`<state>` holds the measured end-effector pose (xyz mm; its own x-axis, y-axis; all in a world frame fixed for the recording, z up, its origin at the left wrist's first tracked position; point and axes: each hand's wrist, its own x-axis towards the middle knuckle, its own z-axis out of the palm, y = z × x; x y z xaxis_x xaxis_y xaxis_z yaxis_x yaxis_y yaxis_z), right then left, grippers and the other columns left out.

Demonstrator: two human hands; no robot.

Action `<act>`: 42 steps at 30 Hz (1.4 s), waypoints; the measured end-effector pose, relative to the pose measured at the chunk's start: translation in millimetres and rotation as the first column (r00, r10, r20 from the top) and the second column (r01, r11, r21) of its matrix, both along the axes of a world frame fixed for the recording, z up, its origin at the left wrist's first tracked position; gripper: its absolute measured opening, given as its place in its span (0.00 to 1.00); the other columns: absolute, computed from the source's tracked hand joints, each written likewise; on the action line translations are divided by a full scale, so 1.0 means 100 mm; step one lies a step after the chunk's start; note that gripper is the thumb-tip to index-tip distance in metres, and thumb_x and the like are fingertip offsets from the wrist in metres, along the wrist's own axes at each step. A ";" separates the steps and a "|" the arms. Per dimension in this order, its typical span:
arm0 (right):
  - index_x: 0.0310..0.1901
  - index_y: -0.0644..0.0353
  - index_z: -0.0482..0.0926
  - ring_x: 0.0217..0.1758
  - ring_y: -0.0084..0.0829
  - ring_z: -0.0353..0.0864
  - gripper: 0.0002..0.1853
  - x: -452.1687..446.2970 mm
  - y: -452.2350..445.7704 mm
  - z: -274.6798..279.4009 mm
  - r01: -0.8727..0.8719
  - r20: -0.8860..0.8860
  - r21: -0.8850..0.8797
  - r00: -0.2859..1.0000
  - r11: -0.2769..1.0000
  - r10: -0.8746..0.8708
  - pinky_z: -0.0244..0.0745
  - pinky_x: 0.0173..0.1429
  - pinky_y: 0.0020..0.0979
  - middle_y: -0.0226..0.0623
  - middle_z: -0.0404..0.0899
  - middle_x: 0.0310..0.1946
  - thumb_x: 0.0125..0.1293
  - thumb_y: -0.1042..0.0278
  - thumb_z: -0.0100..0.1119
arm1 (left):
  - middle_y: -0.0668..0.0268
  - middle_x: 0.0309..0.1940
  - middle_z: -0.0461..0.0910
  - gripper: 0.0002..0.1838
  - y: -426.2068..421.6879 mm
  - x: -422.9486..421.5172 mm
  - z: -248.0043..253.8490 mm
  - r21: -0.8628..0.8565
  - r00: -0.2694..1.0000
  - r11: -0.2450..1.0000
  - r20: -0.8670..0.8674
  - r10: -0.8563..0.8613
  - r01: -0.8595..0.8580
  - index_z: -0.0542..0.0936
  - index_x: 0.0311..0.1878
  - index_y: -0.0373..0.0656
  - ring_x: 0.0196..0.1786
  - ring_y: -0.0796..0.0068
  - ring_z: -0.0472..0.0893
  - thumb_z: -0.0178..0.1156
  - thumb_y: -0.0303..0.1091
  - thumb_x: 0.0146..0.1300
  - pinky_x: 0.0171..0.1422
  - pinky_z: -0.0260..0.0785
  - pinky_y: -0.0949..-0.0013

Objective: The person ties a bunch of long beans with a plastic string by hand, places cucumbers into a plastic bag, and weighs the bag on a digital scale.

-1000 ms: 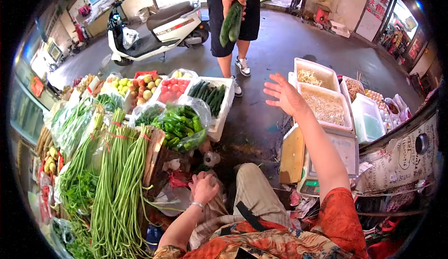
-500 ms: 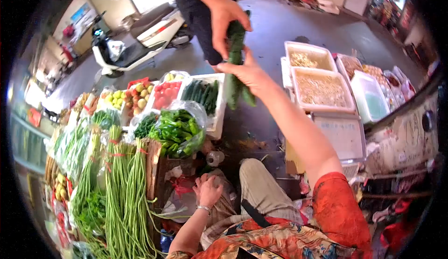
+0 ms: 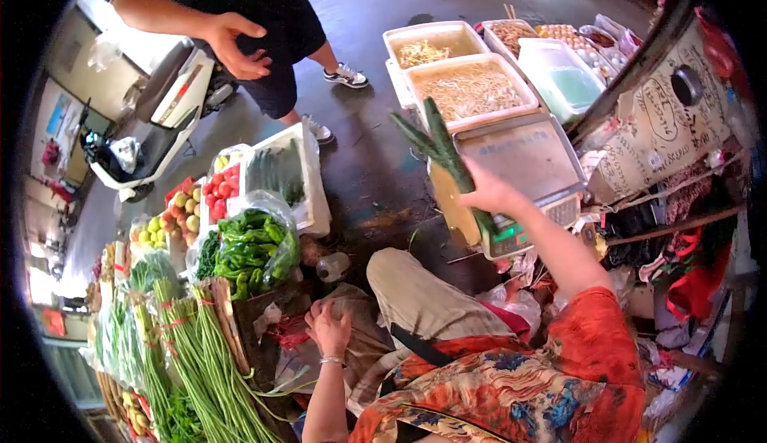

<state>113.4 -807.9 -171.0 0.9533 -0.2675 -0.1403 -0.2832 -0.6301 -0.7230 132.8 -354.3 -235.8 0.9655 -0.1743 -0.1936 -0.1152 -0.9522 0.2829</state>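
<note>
Gripped cucumbers point(image 3: 449, 158) in closed right hand point(image 3: 489, 190), at 9 o'clock edge of scale point(image 3: 519, 155). Rested left hand point(image 3: 329, 328) half-open, apparently empty, 7 o'clock from scale. Looked like carrying step; probably needed levelling before any set-down.

Spreads into a smooth grey floor point(image 3: 367, 11) at twelve o'clock, glossy with pale reflections and broken by a dark patch point(image 3: 420, 19); darkens into stains towards the dial's centre. Rises to a cream wall point(image 3: 76, 51) at ten, beside glaring white light point(image 3: 144, 31). Shows a small blue picture point(image 3: 58, 114) at half past nine.
</note>
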 end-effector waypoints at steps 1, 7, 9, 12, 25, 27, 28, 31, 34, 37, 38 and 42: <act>0.75 0.54 0.45 0.57 0.49 0.75 0.53 -0.14 -0.15 0.23 0.000 -0.131 0.007 0.991 1.000 0.001 0.71 0.63 0.39 0.56 0.68 0.62 0.48 0.59 0.64 | 0.66 0.61 0.69 0.23 -0.03 0.00 0.02 0.017 1.000 1.000 0.001 0.002 -0.002 0.79 0.53 0.51 0.66 0.54 0.62 0.65 0.43 0.53 0.63 0.58 0.43; 0.76 0.42 0.44 0.64 0.50 0.66 0.47 -0.62 -0.90 0.07 -0.188 -0.254 -0.630 0.967 0.754 0.029 0.59 0.67 0.52 0.53 0.61 0.66 0.59 0.61 0.61 | 0.66 0.60 0.70 0.20 -0.17 0.01 0.02 0.063 1.000 0.998 0.021 -0.012 0.011 0.80 0.51 0.53 0.64 0.55 0.65 0.65 0.43 0.53 0.60 0.62 0.42; 0.76 0.41 0.43 0.70 0.49 0.58 0.43 -0.65 -0.91 -0.13 -0.112 -0.237 -0.560 0.971 0.821 -0.030 0.49 0.70 0.53 0.52 0.55 0.70 0.65 0.56 0.58 | 0.66 0.61 0.70 0.21 -0.22 -0.01 0.04 0.082 0.999 0.996 0.023 -0.026 0.024 0.79 0.52 0.53 0.64 0.54 0.65 0.65 0.43 0.53 0.60 0.63 0.42; 0.76 0.38 0.43 0.74 0.47 0.53 0.42 -0.66 -0.80 -0.23 -0.027 -0.139 -0.608 0.988 0.794 -0.073 0.48 0.72 0.51 0.46 0.49 0.74 0.67 0.54 0.57 | 0.64 0.62 0.70 0.22 -0.24 -0.04 0.06 0.129 0.999 0.991 0.019 -0.046 0.043 0.79 0.54 0.53 0.65 0.54 0.65 0.64 0.43 0.54 0.60 0.63 0.41; 0.70 0.39 0.63 0.76 0.45 0.50 0.29 -0.99 -0.70 -0.21 0.000 -0.019 -0.566 1.000 0.825 -0.012 0.45 0.75 0.54 0.44 0.50 0.73 0.68 0.71 0.54 | 0.63 0.70 0.62 0.26 -0.26 -0.18 0.05 0.202 0.999 0.978 -0.013 -0.053 0.054 0.75 0.61 0.52 0.70 0.52 0.59 0.57 0.48 0.59 0.64 0.61 0.43; 0.71 0.40 0.62 0.75 0.45 0.53 0.31 -1.19 -0.76 -0.21 0.030 -0.022 -0.567 0.998 0.823 -0.052 0.45 0.74 0.55 0.45 0.53 0.72 0.67 0.66 0.57 | 0.63 0.70 0.62 0.26 -0.25 -0.21 0.05 0.207 0.998 0.977 0.007 -0.056 0.053 0.75 0.61 0.52 0.70 0.52 0.59 0.57 0.48 0.60 0.64 0.61 0.43; 0.71 0.41 0.60 0.74 0.45 0.54 0.33 -1.30 -0.77 -0.11 0.132 -0.009 -0.539 0.987 0.832 -0.162 0.44 0.74 0.54 0.45 0.55 0.72 0.66 0.62 0.59 | 0.63 0.70 0.61 0.25 -0.25 -0.22 0.07 0.205 0.999 0.977 -0.003 -0.055 0.054 0.74 0.61 0.52 0.70 0.53 0.59 0.56 0.48 0.60 0.64 0.61 0.42; 0.72 0.44 0.59 0.73 0.45 0.56 0.38 -1.84 -0.99 -0.38 0.384 0.120 -0.513 0.918 0.768 -0.378 0.45 0.73 0.53 0.44 0.59 0.70 0.62 0.54 0.64 | 0.63 0.71 0.61 0.26 -0.19 -0.23 -0.01 0.201 0.997 0.977 0.021 -0.074 0.068 0.74 0.61 0.52 0.70 0.53 0.59 0.57 0.47 0.60 0.64 0.61 0.42; 0.71 0.47 0.59 0.70 0.44 0.61 0.37 -2.48 -1.17 -0.66 0.769 0.238 -0.179 0.640 0.614 -0.731 0.54 0.70 0.50 0.41 0.64 0.67 0.62 0.55 0.63 | 0.64 0.71 0.60 0.27 -0.23 -0.23 0.02 0.217 0.998 0.974 -0.006 -0.070 0.070 0.73 0.62 0.53 0.71 0.52 0.59 0.59 0.45 0.58 0.63 0.60 0.40; 0.72 0.59 0.55 0.68 0.44 0.66 0.44 -2.88 -1.18 -1.22 0.884 0.069 0.194 0.420 0.425 -0.905 0.61 0.69 0.44 0.48 0.65 0.66 0.59 0.52 0.66 | 0.64 0.72 0.59 0.27 -0.25 -0.20 -0.01 0.231 0.996 0.968 -0.009 -0.094 0.093 0.72 0.62 0.53 0.71 0.52 0.58 0.59 0.46 0.58 0.63 0.60 0.38; 0.71 0.66 0.56 0.66 0.41 0.68 0.45 -2.92 -1.14 -1.41 0.902 -0.042 0.323 0.316 0.286 -0.948 0.64 0.67 0.38 0.50 0.66 0.64 0.58 0.53 0.68 | 0.64 0.72 0.59 0.28 -0.24 -0.20 -0.02 0.230 0.995 0.968 -0.011 -0.104 0.104 0.72 0.62 0.53 0.71 0.52 0.58 0.59 0.46 0.58 0.62 0.60 0.38; 0.63 0.59 0.68 0.58 0.35 0.73 0.34 -2.80 -0.76 -1.27 0.723 -0.269 0.690 0.309 0.041 -0.912 0.65 0.58 0.38 0.34 0.75 0.55 0.57 0.56 0.69 | 0.66 0.74 0.55 0.32 -0.24 -0.23 0.03 0.219 0.993 0.969 -0.056 -0.102 0.111 0.69 0.65 0.54 0.72 0.51 0.57 0.61 0.47 0.56 0.64 0.59 0.36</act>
